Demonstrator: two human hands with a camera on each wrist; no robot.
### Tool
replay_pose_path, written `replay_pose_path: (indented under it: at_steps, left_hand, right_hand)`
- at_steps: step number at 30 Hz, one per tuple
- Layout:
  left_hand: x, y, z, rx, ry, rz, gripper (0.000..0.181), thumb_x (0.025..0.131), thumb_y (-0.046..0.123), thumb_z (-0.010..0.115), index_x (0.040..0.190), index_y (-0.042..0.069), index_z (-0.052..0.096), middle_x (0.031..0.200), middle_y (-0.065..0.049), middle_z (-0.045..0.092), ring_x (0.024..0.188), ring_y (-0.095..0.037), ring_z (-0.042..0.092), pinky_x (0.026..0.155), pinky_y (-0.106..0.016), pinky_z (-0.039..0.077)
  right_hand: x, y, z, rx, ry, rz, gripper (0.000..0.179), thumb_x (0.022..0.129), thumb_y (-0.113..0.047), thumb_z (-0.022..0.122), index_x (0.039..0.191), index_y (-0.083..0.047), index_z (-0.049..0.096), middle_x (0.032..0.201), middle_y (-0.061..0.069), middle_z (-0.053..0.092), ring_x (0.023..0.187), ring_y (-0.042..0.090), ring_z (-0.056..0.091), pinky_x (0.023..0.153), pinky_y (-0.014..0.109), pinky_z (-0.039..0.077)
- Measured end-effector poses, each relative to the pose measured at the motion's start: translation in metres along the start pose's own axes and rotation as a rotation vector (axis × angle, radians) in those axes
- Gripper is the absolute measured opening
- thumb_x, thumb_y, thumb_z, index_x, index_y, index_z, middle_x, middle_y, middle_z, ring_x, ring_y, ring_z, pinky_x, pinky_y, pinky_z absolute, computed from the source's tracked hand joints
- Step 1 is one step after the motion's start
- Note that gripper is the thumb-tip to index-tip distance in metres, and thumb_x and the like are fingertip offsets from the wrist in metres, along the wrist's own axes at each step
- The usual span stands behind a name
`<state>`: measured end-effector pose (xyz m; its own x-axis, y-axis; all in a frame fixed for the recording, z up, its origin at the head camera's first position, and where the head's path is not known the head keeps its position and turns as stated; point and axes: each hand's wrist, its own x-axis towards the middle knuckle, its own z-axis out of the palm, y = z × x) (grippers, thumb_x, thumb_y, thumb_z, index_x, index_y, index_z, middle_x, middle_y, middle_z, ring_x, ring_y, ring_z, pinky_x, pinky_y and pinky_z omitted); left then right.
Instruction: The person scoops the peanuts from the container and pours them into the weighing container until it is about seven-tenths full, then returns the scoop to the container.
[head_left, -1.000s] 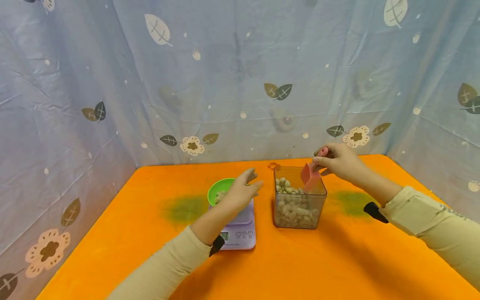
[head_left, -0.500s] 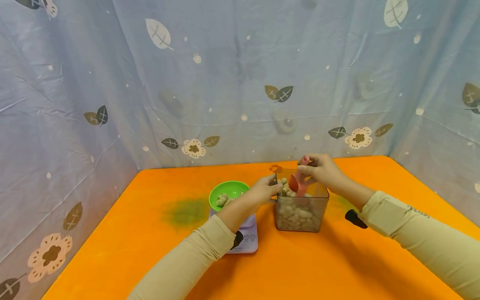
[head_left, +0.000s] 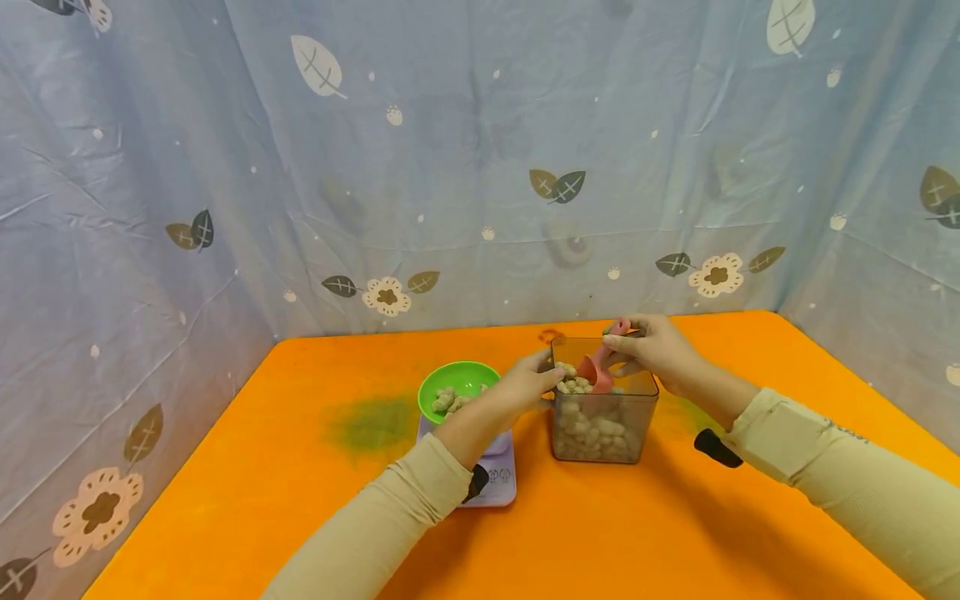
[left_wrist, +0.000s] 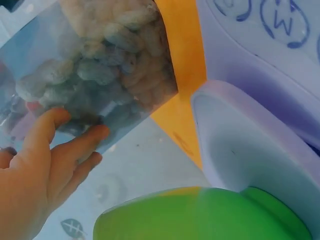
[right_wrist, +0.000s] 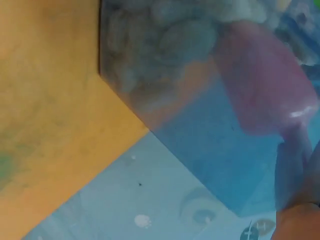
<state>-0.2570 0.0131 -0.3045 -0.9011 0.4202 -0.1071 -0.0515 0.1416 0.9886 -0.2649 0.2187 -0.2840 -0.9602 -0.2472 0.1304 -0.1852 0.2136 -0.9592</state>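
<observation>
My right hand pinches the handle of a pink scoop, its head tilted down among unshelled peanuts. They partly fill a clear, smoke-tinted square container. Through the container's wall, the scoop also shows in the right wrist view. At the container's left side, my left hand grips the wall, thumb at the rim and fingertips against the outside, as the left wrist view shows fingers. Under my left forearm, a green bowl holding several peanuts sits on a purple kitchen scale, whose display is hidden.
An orange cloth with dark green patches covers the table. Pale blue leaf-print curtains stand behind it and along both sides. The scale is close to the container's left, with a narrow orange strip between them.
My left hand has moved right from above the scale onto the container's left wall. My right hand has moved left and lowered the scoop into the peanuts.
</observation>
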Motion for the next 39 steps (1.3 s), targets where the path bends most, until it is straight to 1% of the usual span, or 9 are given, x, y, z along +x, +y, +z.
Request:
replay_pose_path:
  at_steps: [2,6,11,17,24,27,30,35,39]
  left_hand:
    - [0.000,0.000,0.000,-0.004,0.007,-0.011,0.053,0.105,0.008,0.041,0.153,0.000,0.021,0.150,-0.024,0.034,0.136,-0.038,0.036,0.104,-0.053,0.041]
    - [0.001,0.000,0.001,-0.027,0.014,-0.026,0.054,0.104,0.008,0.042,0.154,0.001,0.020,0.152,-0.023,0.031,0.138,-0.039,0.034,0.104,-0.054,0.040]
    - [0.003,0.001,0.001,-0.010,0.017,-0.030,0.055,0.105,0.011,0.042,0.154,0.002,0.020,0.152,-0.023,0.031,0.138,-0.038,0.033,0.105,-0.054,0.039]
    - [0.003,0.004,0.003,0.015,0.013,-0.011,0.053,0.104,0.011,0.043,0.153,0.003,0.025,0.148,-0.023,0.037,0.136,-0.037,0.036,0.104,-0.051,0.042]
    - [-0.004,0.003,-0.003,-0.002,0.040,0.019,0.054,0.104,0.008,0.044,0.151,-0.005,0.022,0.148,-0.028,0.035,0.133,-0.041,0.039,0.102,-0.050,0.044]
    - [-0.014,0.006,-0.011,0.004,0.051,0.056,0.054,0.104,0.008,0.043,0.151,-0.008,0.021,0.151,-0.029,0.030,0.134,-0.043,0.038,0.103,-0.049,0.044]
    - [-0.027,0.012,-0.024,0.039,0.068,0.090,0.053,0.104,0.007,0.042,0.151,-0.006,0.021,0.152,-0.026,0.029,0.134,-0.041,0.038,0.104,-0.047,0.043]
    - [-0.047,0.019,-0.048,0.088,0.142,0.106,0.053,0.103,0.007,0.044,0.152,-0.001,0.025,0.152,-0.021,0.034,0.136,-0.036,0.038,0.106,-0.046,0.041]
    - [-0.061,0.018,-0.068,0.123,0.208,0.111,0.053,0.103,0.007,0.046,0.152,0.001,0.027,0.152,-0.020,0.035,0.137,-0.036,0.037,0.108,-0.048,0.038]
  right_hand:
    - [-0.001,0.001,-0.002,0.085,0.014,-0.009,0.011,0.100,-0.003,0.051,0.095,0.005,0.055,0.080,0.003,0.071,0.073,0.012,0.070,0.063,0.026,0.059]
    - [-0.004,0.002,-0.012,0.275,0.024,0.001,0.017,0.101,-0.004,0.050,0.086,-0.002,0.057,0.078,0.003,0.072,0.073,0.013,0.071,0.063,0.024,0.059]
    - [-0.009,0.006,-0.032,0.488,0.009,0.019,0.017,0.100,-0.006,0.052,0.087,-0.002,0.063,0.081,0.009,0.072,0.076,0.016,0.071,0.066,0.024,0.059]
    - [-0.016,0.011,-0.050,0.659,-0.012,0.019,0.017,0.099,-0.006,0.052,0.091,0.000,0.066,0.086,0.012,0.071,0.080,0.019,0.072,0.071,0.027,0.059]
    - [-0.019,0.013,-0.055,0.812,-0.047,0.044,0.025,0.101,-0.007,0.046,0.093,0.000,0.068,0.089,0.016,0.072,0.083,0.022,0.072,0.074,0.027,0.058]
    - [-0.020,0.009,-0.053,0.852,-0.051,0.032,0.025,0.102,-0.006,0.044,0.093,0.002,0.067,0.089,0.017,0.071,0.083,0.023,0.072,0.074,0.027,0.058]
    - [-0.020,0.001,-0.048,0.865,-0.050,0.034,0.021,0.101,-0.005,0.046,0.093,0.002,0.065,0.090,0.017,0.071,0.083,0.023,0.072,0.074,0.027,0.058]
    - [-0.017,-0.015,-0.032,0.847,-0.049,0.060,0.021,0.101,-0.007,0.048,0.093,0.000,0.066,0.090,0.015,0.072,0.083,0.021,0.072,0.074,0.027,0.058]
    - [-0.010,-0.023,-0.014,0.858,-0.069,0.070,0.025,0.102,-0.007,0.046,0.090,0.001,0.067,0.087,0.015,0.072,0.081,0.021,0.072,0.072,0.025,0.058]
